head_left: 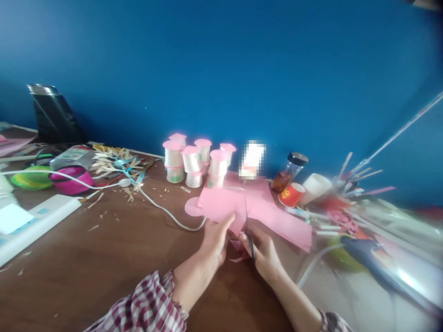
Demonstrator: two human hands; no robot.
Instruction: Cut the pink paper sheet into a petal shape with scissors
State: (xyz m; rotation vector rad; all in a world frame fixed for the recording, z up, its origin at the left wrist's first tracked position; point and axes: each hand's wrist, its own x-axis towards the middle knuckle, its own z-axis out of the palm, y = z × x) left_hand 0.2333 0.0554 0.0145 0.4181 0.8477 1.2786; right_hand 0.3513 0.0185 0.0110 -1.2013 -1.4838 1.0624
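Observation:
My left hand [217, 239] pinches a sheet of pink paper [221, 203] with the thumb on top. In my right hand [263, 252] is a pair of scissors [252, 246], its dark handle round the fingers and its blade running up along the paper's right side. Small pink scraps [238, 253] hang or lie just below the two hands; which, I cannot tell. Under and behind the held sheet lie more pink sheets [287, 226] on the brown table [138, 267]. A round pink piece [193, 207] shows at the left of the held sheet.
Several white paper cups [192, 161] with pink tops stand stacked by the blue wall. A lidded jar [290, 171] and a red cup [291, 195] are to the right, beside blurred clutter. Leftward are a white power strip [41, 221], a cable [166, 212] and a pink tape roll [72, 180].

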